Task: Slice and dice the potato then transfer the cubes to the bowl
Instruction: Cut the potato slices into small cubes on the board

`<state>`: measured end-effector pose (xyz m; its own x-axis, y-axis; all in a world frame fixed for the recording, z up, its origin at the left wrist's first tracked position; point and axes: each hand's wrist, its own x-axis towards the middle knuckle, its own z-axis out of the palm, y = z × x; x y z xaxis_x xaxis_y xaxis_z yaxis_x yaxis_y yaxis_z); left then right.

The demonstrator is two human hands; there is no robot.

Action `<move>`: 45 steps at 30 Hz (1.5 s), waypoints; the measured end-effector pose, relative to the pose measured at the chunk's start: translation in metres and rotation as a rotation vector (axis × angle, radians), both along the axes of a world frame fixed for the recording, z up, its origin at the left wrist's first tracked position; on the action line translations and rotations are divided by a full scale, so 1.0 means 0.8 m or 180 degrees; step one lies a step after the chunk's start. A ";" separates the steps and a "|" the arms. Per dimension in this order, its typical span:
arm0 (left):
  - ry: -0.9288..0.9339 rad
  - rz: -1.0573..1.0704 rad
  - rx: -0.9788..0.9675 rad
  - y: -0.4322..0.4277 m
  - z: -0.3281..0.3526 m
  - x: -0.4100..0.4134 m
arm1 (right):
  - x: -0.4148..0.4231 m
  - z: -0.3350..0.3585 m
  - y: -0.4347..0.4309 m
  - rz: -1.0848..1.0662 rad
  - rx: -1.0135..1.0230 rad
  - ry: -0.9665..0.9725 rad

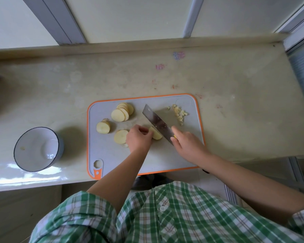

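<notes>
Now: dicing is under way. The left hand (pixel 139 137) curls its fingers over a potato piece (pixel 155 135) near the middle of the cutting board (pixel 112 158). The right hand (pixel 186 142) grips the handle of the knife (pixel 156 122), blade edge set against that piece.
Potato: fanned slices (pixel 123 112) lie toward the board's far left; two loose slices (pixel 103 127) (pixel 121 136) lie on its left half. A small diced pile (pixel 179 113) sits near its far right corner.
Bowl: the bowl (pixel 33 146) stands on the table (pixel 235 111) left of the board, well apart, holding no cubes.
Risk, fingers: the left fingertips lie just beside the blade, so a slip of the wet piece could bring the edge onto them.
Risk, piece: the rounded piece may rock under pressure, giving uneven cuts.
Risk, transfer: the cubes lie on the board side opposite the bowl, so carrying them across may scatter some.
Obstruction: the uncut slices lie between the diced pile and the bowl.
Surroundings: coloured stains mark the table beyond the board.
</notes>
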<state>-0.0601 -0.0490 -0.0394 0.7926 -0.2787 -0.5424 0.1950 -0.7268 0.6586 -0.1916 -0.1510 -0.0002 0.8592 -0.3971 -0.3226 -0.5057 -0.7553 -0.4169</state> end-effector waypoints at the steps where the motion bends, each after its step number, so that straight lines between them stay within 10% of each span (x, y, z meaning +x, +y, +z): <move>1: 0.0027 0.0013 0.0028 0.001 0.000 0.000 | 0.000 0.004 -0.001 0.0064 -0.0001 0.0030; 45: 0.0248 -0.0018 0.0191 0.001 0.008 0.002 | -0.002 -0.001 0.014 0.0233 0.0007 0.0256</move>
